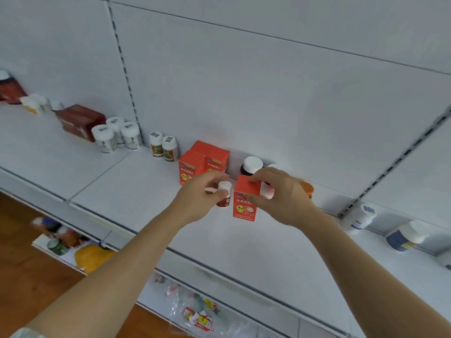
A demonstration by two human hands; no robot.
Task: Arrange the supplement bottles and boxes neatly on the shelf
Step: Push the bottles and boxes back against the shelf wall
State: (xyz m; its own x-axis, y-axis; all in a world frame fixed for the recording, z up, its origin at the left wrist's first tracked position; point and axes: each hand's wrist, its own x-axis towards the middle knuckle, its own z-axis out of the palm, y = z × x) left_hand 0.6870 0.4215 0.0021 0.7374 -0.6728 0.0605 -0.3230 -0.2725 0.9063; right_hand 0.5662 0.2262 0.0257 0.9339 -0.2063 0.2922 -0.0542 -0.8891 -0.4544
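My left hand [197, 196] grips a small dark red bottle with a white cap [225, 194] standing on the white shelf [136, 191]. My right hand [280, 196] holds an orange box with a yellow chick picture [245, 203] by its top, upright on the shelf just right of that bottle. Behind them stand two matching orange boxes [203, 161] against the back wall. A dark bottle with a white cap [251, 165] stands behind my right hand. An orange-capped item [308, 189] is mostly hidden by that hand.
Further left along the shelf are two small labelled bottles [163, 146], three white bottles [117, 135] and dark red boxes [80, 121]. White and blue bottles [358, 218] lie at the right. Lower shelves hold loose packets [195, 311] and bottles [58, 240].
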